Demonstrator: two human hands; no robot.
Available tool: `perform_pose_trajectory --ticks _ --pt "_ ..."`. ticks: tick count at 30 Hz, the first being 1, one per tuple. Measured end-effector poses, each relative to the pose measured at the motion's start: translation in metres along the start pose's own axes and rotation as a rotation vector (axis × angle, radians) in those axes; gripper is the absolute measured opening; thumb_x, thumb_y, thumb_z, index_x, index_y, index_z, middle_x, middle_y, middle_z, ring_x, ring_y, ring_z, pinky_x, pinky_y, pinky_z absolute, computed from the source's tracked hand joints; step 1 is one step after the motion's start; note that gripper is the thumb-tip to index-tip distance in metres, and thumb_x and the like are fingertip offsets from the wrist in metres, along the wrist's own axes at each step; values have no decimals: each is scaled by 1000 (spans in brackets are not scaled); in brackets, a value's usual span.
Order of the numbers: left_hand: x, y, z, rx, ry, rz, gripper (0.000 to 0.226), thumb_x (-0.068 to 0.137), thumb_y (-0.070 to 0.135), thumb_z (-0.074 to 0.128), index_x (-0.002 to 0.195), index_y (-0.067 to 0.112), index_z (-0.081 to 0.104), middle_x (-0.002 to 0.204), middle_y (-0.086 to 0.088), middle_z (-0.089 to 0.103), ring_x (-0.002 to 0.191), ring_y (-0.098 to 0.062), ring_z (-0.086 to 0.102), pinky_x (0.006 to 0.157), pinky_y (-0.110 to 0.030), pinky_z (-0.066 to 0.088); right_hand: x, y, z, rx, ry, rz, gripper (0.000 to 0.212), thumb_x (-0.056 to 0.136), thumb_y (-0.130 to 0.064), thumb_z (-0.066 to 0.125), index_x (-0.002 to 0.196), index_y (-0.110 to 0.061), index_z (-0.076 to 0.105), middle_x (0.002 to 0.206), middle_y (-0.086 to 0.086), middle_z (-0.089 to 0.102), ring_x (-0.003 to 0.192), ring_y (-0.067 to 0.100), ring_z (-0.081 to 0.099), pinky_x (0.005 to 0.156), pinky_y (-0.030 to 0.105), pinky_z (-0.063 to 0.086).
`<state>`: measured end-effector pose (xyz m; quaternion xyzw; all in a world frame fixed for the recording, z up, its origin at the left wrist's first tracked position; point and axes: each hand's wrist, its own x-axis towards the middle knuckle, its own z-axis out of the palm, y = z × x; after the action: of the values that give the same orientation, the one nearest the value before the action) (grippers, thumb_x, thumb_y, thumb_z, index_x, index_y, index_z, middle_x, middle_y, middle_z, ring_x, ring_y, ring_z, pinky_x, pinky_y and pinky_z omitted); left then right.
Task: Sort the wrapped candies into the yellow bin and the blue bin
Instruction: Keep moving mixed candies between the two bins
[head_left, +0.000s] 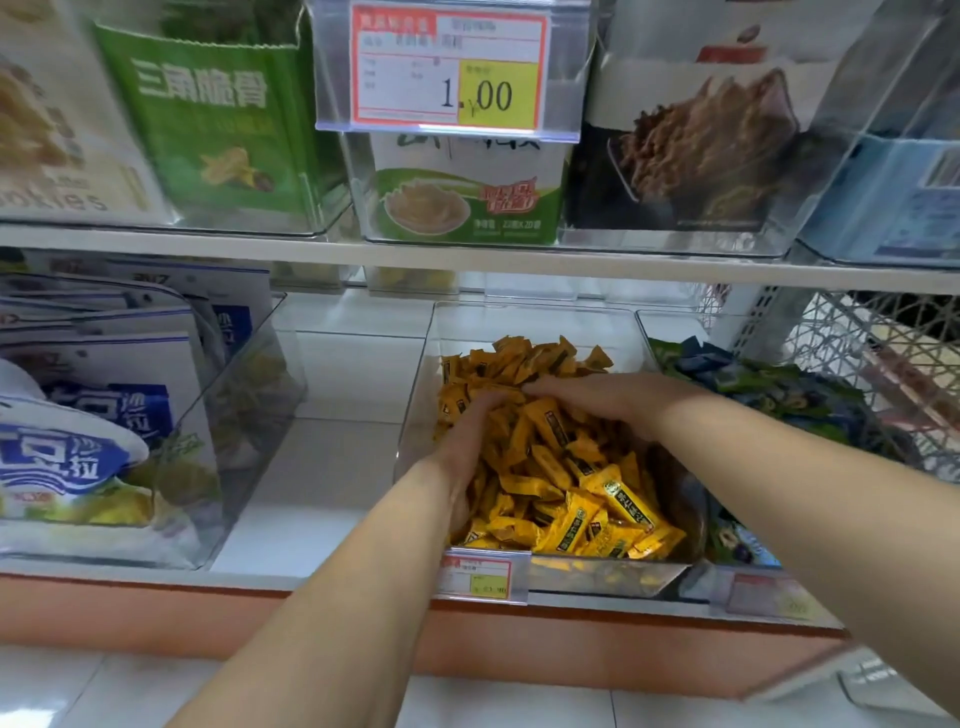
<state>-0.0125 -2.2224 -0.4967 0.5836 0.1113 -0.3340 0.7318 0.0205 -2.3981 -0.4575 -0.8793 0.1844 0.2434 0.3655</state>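
Sorting step: both hands are working in the yellow candies (566, 467) inside the yellow bin (430, 358), probably hunting strays.
Left hand (467, 441): fingers are dipping into the pile; can't tell if it's gripping anything.
Right hand (602, 402): lying flat on the wrappers, fingers straight.
Blue bin (675, 325): sitting just beside, to the right.
Next: likely pinching an off-colour piece and carrying it right.

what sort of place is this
Most likely a shop's snack aisle: a price tag reading 1.00 hangs above the shelf, and a smaller tag fronts the clear bin of yellow candies.
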Motion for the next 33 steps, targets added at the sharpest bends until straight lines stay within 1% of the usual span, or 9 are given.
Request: perform_pose_trajectory --ticks 4,7,13,17,21,23,25,28,33 --pt "5 -4 3 -80 -96 -20 63 84 67 53 90 12 81 92 -19 75 73 -32 74 62 -39 59 1 12 14 225 94 -47 100 68 -85 56 149 -29 42 150 4 46 125 30 51 90 34 37" --pt "9 -4 3 -126 -129 36 61 87 66 51 96 12 80 97 -20 75 81 -34 74 64 -38 60 3 7 18 364 -9 -59 77 75 -79 55 132 -28 61 129 8 65 107 28 65 97 38 50" --pt "7 1 2 -248 -144 156 57 93 56 48 108 9 76 106 -22 73 87 -35 73 68 -39 60 6 -1 16 394 -90 -92 64 80 -75 56 123 -29 66 118 9 70 110 31 64 106 45 45" --pt "0 3 2 -267 -143 203 58 93 56 50 119 9 71 114 -22 70 97 -36 71 79 -41 59 3 -3 11 448 -122 -119 55 80 -73 59 107 -27 74 99 7 77 97 30 72 95 41 53" --pt "-4 6 4 -305 -169 251 63 92 59 47 127 10 66 125 -22 66 112 -39 65 96 -49 53 0 -2 4 580 -153 -132 64 71 -72 67 111 -23 75 109 10 75 106 35 69 104 49 47" --pt "-5 9 3 -329 -165 274 62 91 59 47 125 11 68 124 -21 66 110 -39 66 92 -48 55 -3 -3 -1 668 -185 -150 57 72 -65 71 105 -19 77 109 11 75 105 34 70 102 49 49" --pt "-6 13 2 -334 -150 290 60 90 58 48 120 12 71 120 -20 68 106 -38 68 90 -46 54 -7 -5 -9 729 -210 -165 41 74 -59 73 83 -19 78 102 11 76 92 31 73 91 46 56" --pt "-8 16 0 -361 -133 320 56 91 55 48 115 12 74 116 -20 70 99 -35 69 89 -45 53 -11 -7 -22 779 -267 -181 40 80 -54 71 65 -16 73 92 12 74 79 30 73 73 42 60" --pt "-16 22 3 -391 -137 366 54 90 53 46 102 12 79 109 -20 72 92 -35 72 77 -44 59 -16 -6 -32 720 -300 -245 36 85 -51 65 77 -17 73 98 15 73 89 35 70 90 54 52"
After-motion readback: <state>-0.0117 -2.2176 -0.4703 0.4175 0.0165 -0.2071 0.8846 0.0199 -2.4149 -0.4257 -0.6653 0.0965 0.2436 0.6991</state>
